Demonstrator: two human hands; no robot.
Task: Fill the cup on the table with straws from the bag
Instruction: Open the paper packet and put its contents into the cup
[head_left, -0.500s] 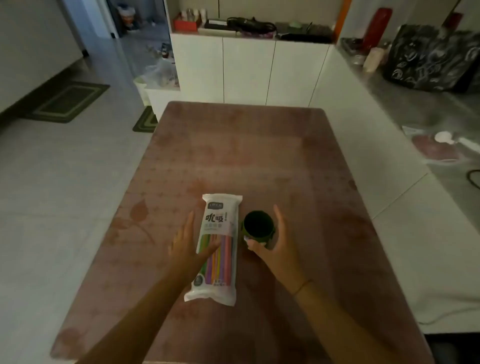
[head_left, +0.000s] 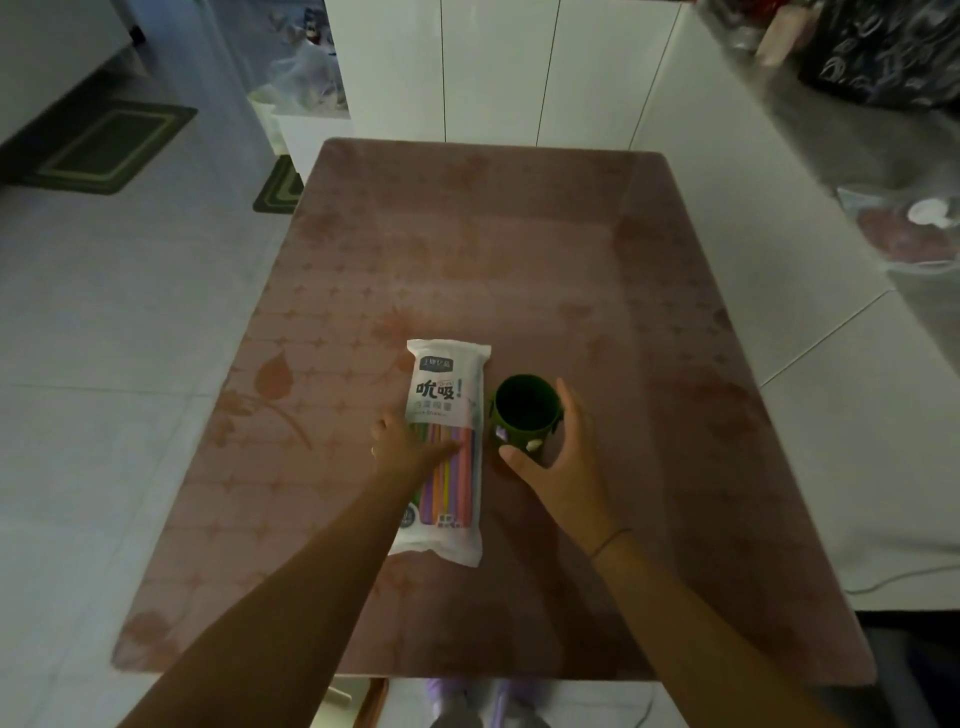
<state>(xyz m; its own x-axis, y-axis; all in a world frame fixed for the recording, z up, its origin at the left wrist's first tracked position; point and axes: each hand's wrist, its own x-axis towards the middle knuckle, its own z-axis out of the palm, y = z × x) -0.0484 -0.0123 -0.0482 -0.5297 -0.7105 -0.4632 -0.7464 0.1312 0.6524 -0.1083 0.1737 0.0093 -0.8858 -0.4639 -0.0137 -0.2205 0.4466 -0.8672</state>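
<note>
A white bag of coloured straws (head_left: 445, 395) lies lengthwise on the pinkish patterned table (head_left: 467, 249), a little left of centre. My left hand (head_left: 402, 447) grips the bag at its left edge, thumb laid across the straws and fingers tucked at the side. Just right of the bag stands a dark green cup (head_left: 524, 408), upright and empty inside. My right hand (head_left: 561, 457) curls round the cup's right and near sides, thumb at the front and fingers along the far right wall.
White cabinets (head_left: 493, 67) stand behind the table's far edge. A grey counter (head_left: 831, 130) with a dark patterned bag (head_left: 883, 52) runs along the right. Tiled floor with green mats (head_left: 109, 145) lies to the left.
My left hand's fingers, stretched beside the bag before, now tuck in at its edge. My right hand stays round the cup. The view has shifted slightly closer.
</note>
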